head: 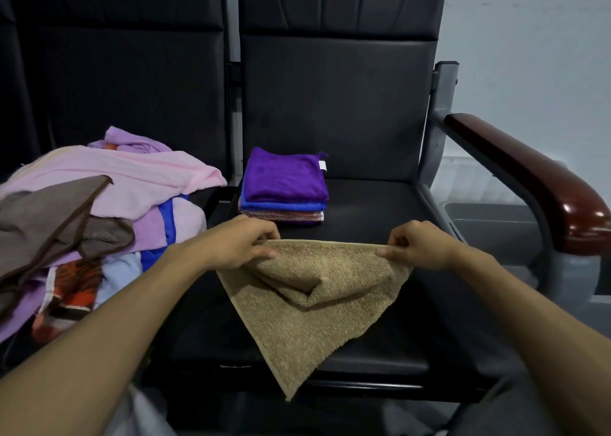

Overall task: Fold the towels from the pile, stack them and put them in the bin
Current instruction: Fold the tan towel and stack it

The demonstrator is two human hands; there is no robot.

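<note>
- Broadly, a black padded seat [370, 204] fills the middle, with a dark red-brown armrest [529, 184] on its right side.
- On the neighbouring seat to the left lies a loose pile of towels [109, 184]: pink, lilac, brown, blue and orange-patterned, unfolded and overlapping.
- A tan towel [317, 319] is held up by its top edge over the front of the black seat. It is partly doubled over itself, with one corner pointing down past the seat's front edge.
- A stack of folded towels [284, 187] sits at the back left of the seat, purple on top, blue beneath, then a reddish patterned one.
- The left hand [238, 243] pinches the tan towel's upper left corner, fingers curled round the cloth.
- The right hand [420, 247] pinches the upper right corner between thumb and curled fingers.
</note>
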